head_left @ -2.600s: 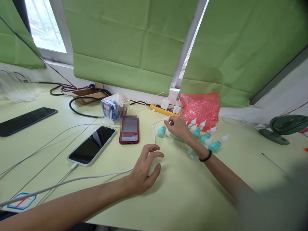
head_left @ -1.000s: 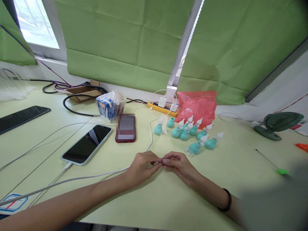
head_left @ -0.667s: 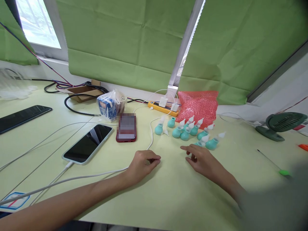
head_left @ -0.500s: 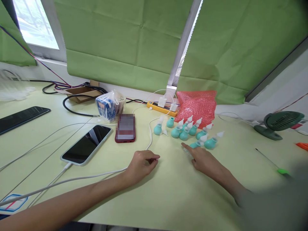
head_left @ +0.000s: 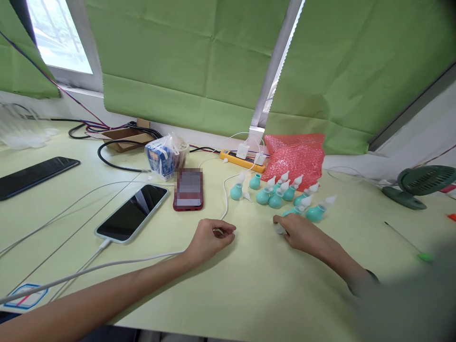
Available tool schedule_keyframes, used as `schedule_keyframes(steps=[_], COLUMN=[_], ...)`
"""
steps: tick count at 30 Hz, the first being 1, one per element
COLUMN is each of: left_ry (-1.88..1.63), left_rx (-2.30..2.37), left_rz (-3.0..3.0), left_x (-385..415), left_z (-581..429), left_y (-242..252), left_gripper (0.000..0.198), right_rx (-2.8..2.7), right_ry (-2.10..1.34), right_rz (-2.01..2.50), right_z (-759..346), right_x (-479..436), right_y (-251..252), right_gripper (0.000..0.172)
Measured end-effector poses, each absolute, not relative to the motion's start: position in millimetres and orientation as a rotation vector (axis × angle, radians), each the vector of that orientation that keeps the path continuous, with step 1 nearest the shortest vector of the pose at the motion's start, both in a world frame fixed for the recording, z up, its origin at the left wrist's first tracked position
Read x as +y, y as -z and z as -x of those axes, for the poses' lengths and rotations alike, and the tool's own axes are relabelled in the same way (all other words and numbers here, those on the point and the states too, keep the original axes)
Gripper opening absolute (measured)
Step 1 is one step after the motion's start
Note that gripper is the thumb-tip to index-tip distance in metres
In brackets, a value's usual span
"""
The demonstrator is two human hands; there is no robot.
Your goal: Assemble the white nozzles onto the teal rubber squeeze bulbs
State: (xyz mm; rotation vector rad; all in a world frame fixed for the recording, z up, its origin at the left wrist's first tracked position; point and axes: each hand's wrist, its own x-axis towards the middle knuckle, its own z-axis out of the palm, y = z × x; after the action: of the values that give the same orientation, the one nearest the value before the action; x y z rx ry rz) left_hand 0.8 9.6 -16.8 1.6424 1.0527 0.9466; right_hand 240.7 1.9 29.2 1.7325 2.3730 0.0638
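My left hand point(head_left: 210, 241) rests low over the table with thumb and fingertips pinched together. A whitish speck shows at the tips, too small to name. My right hand point(head_left: 302, 232) has its index finger and thumb closed on a small translucent plastic piece point(head_left: 280, 229) at the tabletop. Just behind that hand stand several teal squeeze bulbs point(head_left: 275, 199), most carrying clear pointed nozzles. One teal bulb point(head_left: 255, 181) at the back has a bare opening. Further left, another bulb point(head_left: 236, 191) stands beside a loose clear nozzle point(head_left: 247, 196).
Behind the bulbs lie a pink bubble-wrap bag point(head_left: 295, 159) and a yellow power strip point(head_left: 242, 161). Left are a red-cased phone point(head_left: 188, 190), a white-cased phone point(head_left: 133, 213) and a white cable point(head_left: 142, 260) passing by my left arm. A green fan point(head_left: 420, 185) stands right.
My right hand's index finger has gone from stretched out to curled, and it now pinches the translucent piece. My left hand stays nearly in place. The view has shifted slightly.
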Motion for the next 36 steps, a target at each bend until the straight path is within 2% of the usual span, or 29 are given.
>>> schedule_keyframes(steps=[3, 5, 8, 12, 15, 20, 36], left_ry=[-0.942, -0.947, -0.949, -0.964, -1.011, -0.981, -0.963], left_rx=[1.055, 1.048, 1.007, 0.977, 1.011, 0.966, 0.924], left_rz=[-1.608, -1.58, -1.507, -1.453, -1.437, -1.476, -1.514], left_x=[10, 9, 7, 7, 8, 6, 6], left_z=[-1, -1, -2, -1, -1, -2, -2], left_y=[16, 15, 11, 5, 3, 6, 3], left_gripper=[0.019, 0.019, 0.02, 0.02, 0.018, 0.02, 0.016], right_rx=[2.48, 2.678, 2.906, 2.719, 2.529, 2.462, 2.476], right_ry=[-0.053, 0.178, 0.949, 2.056, 2.452, 2.502, 2.56], right_rz=[-1.761, -1.81, -1.912, -1.955, -2.005, -2.095, -1.949], right_z=[-233, -221, -199, -174, -168, -168, -169], right_x=[0, -3, -9, -11, -8, -7, -10], right_y=[-34, -37, -35, -12, 5, 12, 10], right_gripper=[0.012, 0.01, 0.017, 0.024, 0.03, 0.031, 0.026])
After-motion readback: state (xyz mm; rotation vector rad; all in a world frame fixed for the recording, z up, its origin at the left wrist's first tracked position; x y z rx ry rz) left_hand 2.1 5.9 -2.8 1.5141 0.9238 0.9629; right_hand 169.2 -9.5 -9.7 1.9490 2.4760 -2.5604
